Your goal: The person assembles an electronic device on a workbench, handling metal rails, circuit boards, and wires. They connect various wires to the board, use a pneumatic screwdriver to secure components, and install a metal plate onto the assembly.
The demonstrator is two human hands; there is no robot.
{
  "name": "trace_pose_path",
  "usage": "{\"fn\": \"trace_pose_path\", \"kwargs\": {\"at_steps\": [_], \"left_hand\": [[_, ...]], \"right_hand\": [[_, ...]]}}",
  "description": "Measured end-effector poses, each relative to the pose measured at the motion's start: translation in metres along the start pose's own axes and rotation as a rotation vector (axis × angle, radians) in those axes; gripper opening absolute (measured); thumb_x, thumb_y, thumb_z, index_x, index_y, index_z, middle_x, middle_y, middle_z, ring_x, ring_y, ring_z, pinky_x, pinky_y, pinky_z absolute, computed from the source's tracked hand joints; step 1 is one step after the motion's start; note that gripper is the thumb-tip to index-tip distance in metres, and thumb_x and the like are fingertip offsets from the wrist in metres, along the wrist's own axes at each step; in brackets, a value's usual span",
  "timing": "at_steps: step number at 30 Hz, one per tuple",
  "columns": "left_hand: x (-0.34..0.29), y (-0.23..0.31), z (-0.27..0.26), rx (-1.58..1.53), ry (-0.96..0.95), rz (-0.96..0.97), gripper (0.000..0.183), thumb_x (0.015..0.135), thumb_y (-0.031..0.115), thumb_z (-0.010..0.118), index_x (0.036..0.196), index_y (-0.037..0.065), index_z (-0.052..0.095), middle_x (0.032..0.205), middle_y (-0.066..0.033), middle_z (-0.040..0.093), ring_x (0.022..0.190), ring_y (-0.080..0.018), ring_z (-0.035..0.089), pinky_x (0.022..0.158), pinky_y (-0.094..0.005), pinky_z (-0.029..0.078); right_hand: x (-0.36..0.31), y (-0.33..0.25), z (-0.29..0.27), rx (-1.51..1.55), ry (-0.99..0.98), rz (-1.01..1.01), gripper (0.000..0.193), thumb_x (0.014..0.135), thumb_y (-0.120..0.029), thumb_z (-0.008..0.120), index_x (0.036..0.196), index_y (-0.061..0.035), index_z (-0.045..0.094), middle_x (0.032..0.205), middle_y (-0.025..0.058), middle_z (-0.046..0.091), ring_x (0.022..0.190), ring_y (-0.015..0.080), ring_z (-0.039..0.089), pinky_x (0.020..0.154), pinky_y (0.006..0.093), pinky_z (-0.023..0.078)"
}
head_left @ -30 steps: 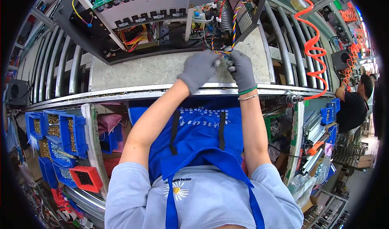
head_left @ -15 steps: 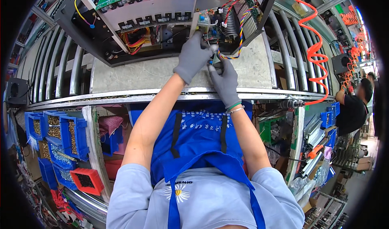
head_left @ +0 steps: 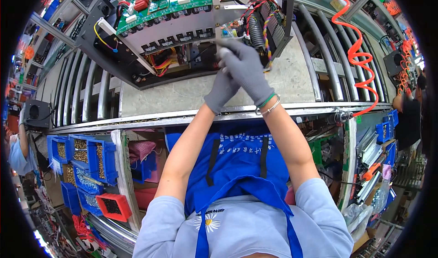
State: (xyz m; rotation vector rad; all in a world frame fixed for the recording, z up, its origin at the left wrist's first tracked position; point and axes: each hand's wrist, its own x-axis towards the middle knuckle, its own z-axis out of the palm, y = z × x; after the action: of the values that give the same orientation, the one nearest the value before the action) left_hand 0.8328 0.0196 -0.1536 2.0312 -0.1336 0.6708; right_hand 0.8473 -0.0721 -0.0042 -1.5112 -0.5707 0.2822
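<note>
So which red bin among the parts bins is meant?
Look left of the blue apron, below the bench edge, where blue parts bins stack up. The red bin sits lowest and nearest, the only red one there.

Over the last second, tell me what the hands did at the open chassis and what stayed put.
Both gloved hands moved forward from the near edge of the metal plate deeper into the open chassis. The right hand now lies over the left hand at the wire bundle; what the fingers pinch is hidden. The chassis, blue bins and orange coiled hose stayed as they were.
</note>
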Motion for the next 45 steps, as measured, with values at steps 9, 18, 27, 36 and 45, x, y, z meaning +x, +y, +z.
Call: {"fn": "trace_pose_path", "kwargs": {"at_steps": [9, 18, 27, 36, 45], "left_hand": [[0.006, 0.092, -0.065, -0.337, 0.296, -0.328, 0.02, 0.093, 0.021, 0.058, 0.102, 0.004, 0.064, 0.077, -0.0005, 0.061, 0.061, -0.0049, 0.054, 0.053, -0.0199, 0.045], [-0.022, 0.166, -0.08, -0.541, -0.109, -0.567, 0.025, 0.089, 0.027, 0.061, 0.092, 0.003, 0.069, 0.066, 0.0023, 0.057, 0.056, -0.0045, 0.049, 0.05, -0.0207, 0.04], [-0.04, 0.2, -0.059, 0.084, -0.095, -0.151, 0.023, 0.08, 0.032, 0.064, 0.085, 0.01, 0.063, 0.075, -0.012, 0.063, 0.073, -0.0325, 0.063, 0.065, -0.0436, 0.049], [-0.125, 0.172, -0.118, 0.37, 0.096, -0.263, 0.018, 0.083, 0.025, 0.063, 0.095, 0.011, 0.064, 0.087, -0.0113, 0.064, 0.079, -0.0311, 0.063, 0.071, -0.0395, 0.051], [-0.222, 0.192, -0.22, 0.86, 0.289, -0.59, 0.022, 0.083, 0.024, 0.065, 0.101, 0.011, 0.065, 0.091, -0.0104, 0.066, 0.081, -0.027, 0.065, 0.072, -0.0361, 0.052]], "right_hand": [[0.046, 0.027, -0.049, -0.921, 0.214, -0.546, 0.027, 0.083, -0.014, 0.057, 0.107, -0.0035, 0.064, 0.091, 0.0173, 0.064, 0.087, 0.0328, 0.061, 0.077, 0.0404, 0.049], [0.079, 0.017, -0.058, -1.141, 0.027, -0.575, 0.022, 0.085, -0.019, 0.055, 0.097, -0.0051, 0.066, 0.085, 0.02, 0.064, 0.085, 0.0368, 0.061, 0.075, 0.0432, 0.049], [-0.029, 0.031, -0.016, -0.216, -0.216, 0.237, 0.03, 0.092, -0.03, 0.06, 0.105, -0.0028, 0.063, 0.079, -0.0027, 0.059, 0.062, 0.0043, 0.046, 0.052, 0.0183, 0.032], [-0.064, 0.063, -0.019, -0.127, -0.242, 0.138, 0.035, 0.094, -0.024, 0.059, 0.12, -0.0006, 0.06, 0.084, 0.0021, 0.062, 0.064, 0.0031, 0.049, 0.054, 0.0181, 0.039], [-0.07, 0.094, -0.03, 0.214, -0.038, 0.359, 0.028, 0.097, -0.018, 0.054, 0.116, 0.0016, 0.06, 0.078, 0.0035, 0.062, 0.057, 0.0033, 0.049, 0.049, 0.0169, 0.04]]}}
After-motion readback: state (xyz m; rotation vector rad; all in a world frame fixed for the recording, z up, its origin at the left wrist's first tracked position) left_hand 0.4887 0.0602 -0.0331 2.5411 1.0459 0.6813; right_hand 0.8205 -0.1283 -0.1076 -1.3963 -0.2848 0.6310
